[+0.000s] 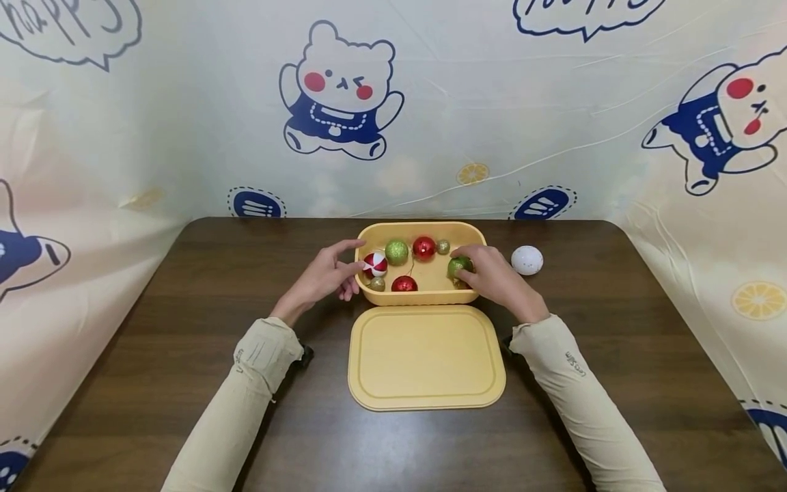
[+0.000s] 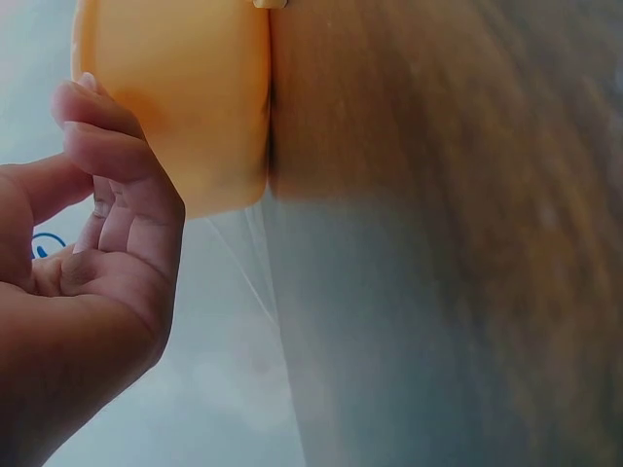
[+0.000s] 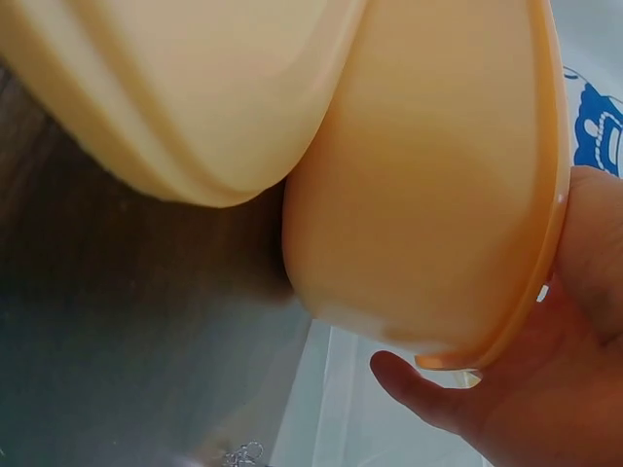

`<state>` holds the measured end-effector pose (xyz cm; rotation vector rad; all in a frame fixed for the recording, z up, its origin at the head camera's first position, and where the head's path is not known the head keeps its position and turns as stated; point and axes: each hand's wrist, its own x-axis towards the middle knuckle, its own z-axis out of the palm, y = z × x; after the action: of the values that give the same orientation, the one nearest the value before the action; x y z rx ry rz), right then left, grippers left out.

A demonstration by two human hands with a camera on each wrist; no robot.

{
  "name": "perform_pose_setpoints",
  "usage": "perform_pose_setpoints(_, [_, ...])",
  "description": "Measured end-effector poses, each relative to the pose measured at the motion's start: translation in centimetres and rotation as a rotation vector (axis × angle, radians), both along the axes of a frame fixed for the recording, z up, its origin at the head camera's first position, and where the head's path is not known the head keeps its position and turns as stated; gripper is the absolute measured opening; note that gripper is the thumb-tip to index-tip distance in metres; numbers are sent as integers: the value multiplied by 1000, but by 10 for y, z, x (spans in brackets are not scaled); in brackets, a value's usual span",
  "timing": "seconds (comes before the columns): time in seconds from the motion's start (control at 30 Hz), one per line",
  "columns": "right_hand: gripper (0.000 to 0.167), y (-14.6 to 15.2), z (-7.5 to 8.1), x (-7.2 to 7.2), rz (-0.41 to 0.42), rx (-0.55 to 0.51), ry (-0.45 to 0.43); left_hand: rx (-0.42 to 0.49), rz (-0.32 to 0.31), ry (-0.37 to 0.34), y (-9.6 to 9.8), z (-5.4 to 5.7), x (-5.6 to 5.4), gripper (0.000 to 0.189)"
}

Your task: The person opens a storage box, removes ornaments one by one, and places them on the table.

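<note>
A yellow rectangular box (image 1: 421,298) holds several shiny Christmas ball ornaments. My left hand (image 1: 326,272) is at the box's left end, index finger and thumb tips over the rim, the other fingers loosely bent outside. Close to that thumb sits a red-and-white striped ball (image 1: 376,264). With thumb and fingers, my right hand (image 1: 494,272) grips a green glitter ball (image 1: 458,266) inside the right end. In the right wrist view the box wall (image 3: 428,185) hides the ball; one finger (image 3: 419,389) sticks out past the rim.
Other balls in the box are green (image 1: 396,252), red (image 1: 424,248), a second red (image 1: 404,283) and small gold (image 1: 443,247). A yellow lid (image 1: 427,359) lies flat in front of the box. A speckled white egg-like ball (image 1: 527,260) sits right of it on the dark wooden table (image 1: 215,307).
</note>
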<state>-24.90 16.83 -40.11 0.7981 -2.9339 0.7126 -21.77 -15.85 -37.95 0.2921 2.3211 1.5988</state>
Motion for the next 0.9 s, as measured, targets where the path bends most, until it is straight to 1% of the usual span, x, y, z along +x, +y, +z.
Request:
perform_pose_setpoints(0.23, [31,0,1,0,-5,-12,-4,14,7,-3,-1,0,0,53])
perform_pose_setpoints(0.43, [33,2,1,1,-8,-14,-10,18,0,-9,-1,0,0,54])
perform_pose_setpoints(0.67, [33,3,5,2,-11,-24,-12,18,-7,2,0,0,-2,54])
perform_pose_setpoints(0.9, [33,5,7,2,-17,-36,-23,17,-2,-7,1,0,-2,54])
